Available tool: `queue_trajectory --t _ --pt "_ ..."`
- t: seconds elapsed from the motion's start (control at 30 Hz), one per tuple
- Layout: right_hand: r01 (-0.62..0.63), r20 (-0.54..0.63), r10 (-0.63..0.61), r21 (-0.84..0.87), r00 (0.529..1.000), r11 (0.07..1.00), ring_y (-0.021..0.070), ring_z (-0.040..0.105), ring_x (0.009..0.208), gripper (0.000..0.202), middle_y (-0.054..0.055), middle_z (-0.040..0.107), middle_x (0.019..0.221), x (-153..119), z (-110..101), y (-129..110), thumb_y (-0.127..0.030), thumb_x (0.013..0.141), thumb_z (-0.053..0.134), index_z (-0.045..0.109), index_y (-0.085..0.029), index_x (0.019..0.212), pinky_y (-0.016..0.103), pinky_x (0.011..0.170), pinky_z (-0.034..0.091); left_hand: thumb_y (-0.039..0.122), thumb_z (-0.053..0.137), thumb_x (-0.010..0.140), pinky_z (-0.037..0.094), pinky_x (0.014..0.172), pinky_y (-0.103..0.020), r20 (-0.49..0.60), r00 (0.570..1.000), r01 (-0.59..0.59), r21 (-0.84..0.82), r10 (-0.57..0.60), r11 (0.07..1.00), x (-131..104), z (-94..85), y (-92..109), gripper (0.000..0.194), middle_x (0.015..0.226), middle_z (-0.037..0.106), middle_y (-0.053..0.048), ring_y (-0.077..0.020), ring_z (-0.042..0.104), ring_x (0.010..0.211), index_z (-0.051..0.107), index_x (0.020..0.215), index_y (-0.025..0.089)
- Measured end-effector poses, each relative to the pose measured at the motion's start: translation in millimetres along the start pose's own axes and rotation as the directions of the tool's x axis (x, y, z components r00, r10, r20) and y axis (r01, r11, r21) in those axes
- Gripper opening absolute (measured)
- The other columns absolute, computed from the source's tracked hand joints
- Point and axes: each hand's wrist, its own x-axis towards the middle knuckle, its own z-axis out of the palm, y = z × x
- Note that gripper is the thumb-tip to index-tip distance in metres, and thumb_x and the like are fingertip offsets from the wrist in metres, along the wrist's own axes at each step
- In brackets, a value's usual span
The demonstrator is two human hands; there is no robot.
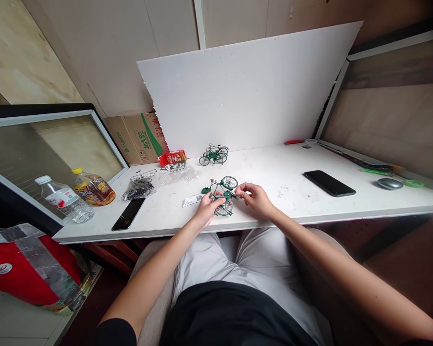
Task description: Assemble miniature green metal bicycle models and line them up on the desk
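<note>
The green miniature bicycle [228, 194] is pinched in the left hand [206, 209], presumably for steadiness; beside it, the right hand [255, 198] is pinched together, on what cannot be told.

Green bicycle [227, 195] — partly hidden by left hand [207, 208], white label [191, 200] — print too small

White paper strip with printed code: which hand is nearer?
Left. The left hand is just right of the strip; the right hand is farther right, across the green spoke-wheeled model bicycle.
</note>
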Motion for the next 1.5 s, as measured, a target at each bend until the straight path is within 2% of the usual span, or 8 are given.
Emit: queue_trajectory --t 0.1,0.2,0.33,0.7,0.93,1.13,1.33,1.5 --pt "0.147 -0.017 -0.151 -0.151 0.988 0.978 0.0231 0.065 0.089 0.020 0.008 0.072 0.095 -1.8 2.2 -2.8 -0.038 0.099 0.067 0.072 -0.021 0.092 0.034 0.073 0.051 0.032 0.091 0.070 0.052 0.091 -0.037 0.009 1.000 -0.018 0.051 0.018 0.999 -0.6 -0.9 -0.6 0.050 0.095 0.076 -0.006 -0.0222 0.075 0.090 0.060 0.106 0.018" --pt "0.333 0.016 -0.340 -0.248 0.940 0.910 0.0256 0.065 0.100 0.015 0.010 0.067 0.105 -3.0 4.7 -4.0 -0.031 0.101 0.064 0.073 -0.022 0.093 0.039 0.081 0.054 0.032 0.091 0.070 0.051 0.088 -0.033 0.004 0.999 -0.033 0.095 0.033 0.995 -1.9 -1.4 0.6 0.047 0.096 0.072 -0.004 -0.0190 0.071 0.089 0.063 0.105 0.018" --pt "0.442 0.064 -0.448 -0.335 0.892 0.832 0.0262 0.065 0.105 0.015 0.012 0.061 0.115 -4.8 9.5 -0.7 -0.023 0.102 0.060 0.072 -0.022 0.094 0.043 0.087 0.057 0.031 0.091 0.069 0.048 0.084 -0.030 0.011 0.999 -0.040 0.141 0.039 0.989 -3.9 -0.8 3.6 0.044 0.095 0.068 -0.003 -0.0173 0.066 0.090 0.066 0.103 0.018" --pt "0.449 0.150 -0.431 -0.457 0.890 0.768 0.0264 0.064 0.104 0.015 0.011 0.064 0.112 -4.4 6.9 -4.3 -0.017 0.100 0.061 0.072 -0.023 0.092 0.041 0.088 0.056 0.030 0.088 0.073 0.046 0.090 -0.030 0.066 0.992 -0.114 0.204 0.103 0.972 -1.0 -6.5 -3.8 0.037 0.111 0.068 -0.006 -0.0192 0.061 0.102 0.069 0.102 0.018" --pt "0.476 0.210 -0.433 -0.507 0.877 0.719 0.0253 0.062 0.100 0.019 0.010 0.067 0.105 -6.0 7.0 -8.4 -0.012 0.101 0.056 0.072 -0.023 0.096 0.036 0.082 0.055 0.029 0.088 0.073 0.047 0.091 -0.032 0.062 0.993 -0.109 0.200 0.099 0.974 -1.7 -5.3 -1.2 0.036 0.104 0.070 -0.006 -0.0196 0.064 0.099 0.069 0.102 0.018" --pt "0.513 0.304 -0.420 -0.613 0.855 0.601 0.0261 0.059 0.101 0.020 0.012 0.067 0.106 -7.2 5.8 -15.5 -0.011 0.105 0.050 0.068 -0.021 0.106 0.035 0.075 0.052 0.029 0.087 0.073 0.048 0.088 -0.032 0.052 0.996 -0.078 0.187 0.069 0.979 -1.7 -5.0 -0.5 0.039 0.096 0.070 -0.005 -0.0186 0.066 0.091 0.069 0.105 0.017" --pt "0.533 0.357 -0.418 -0.714 0.836 0.455 0.0305 0.056 0.104 0.018 0.015 0.066 0.114 -7.3 13.8 -12.1 -0.010 0.104 0.049 0.065 -0.018 0.108 0.044 0.087 0.052 0.027 0.089 0.072 0.050 0.087 -0.032 0.028 0.997 -0.069 0.181 0.065 0.981 -2.8 -3.2 0.5 0.040 0.094 0.070 -0.004 -0.0184 0.067 0.090 0.069 0.105 0.017" --pt "0.505 0.301 -0.432 -0.698 0.850 0.507 0.0301 0.057 0.100 0.016 0.016 0.066 0.110 -6.4 16.1 -10.9 -0.014 0.105 0.050 0.066 -0.018 0.107 0.044 0.086 0.052 0.026 0.089 0.070 0.050 0.085 -0.032 0.008 0.999 -0.051 0.139 0.050 0.989 -3.2 -0.8 2.0 0.041 0.092 0.070 -0.004 -0.0181 0.068 0.087 0.068 0.104 0.016"
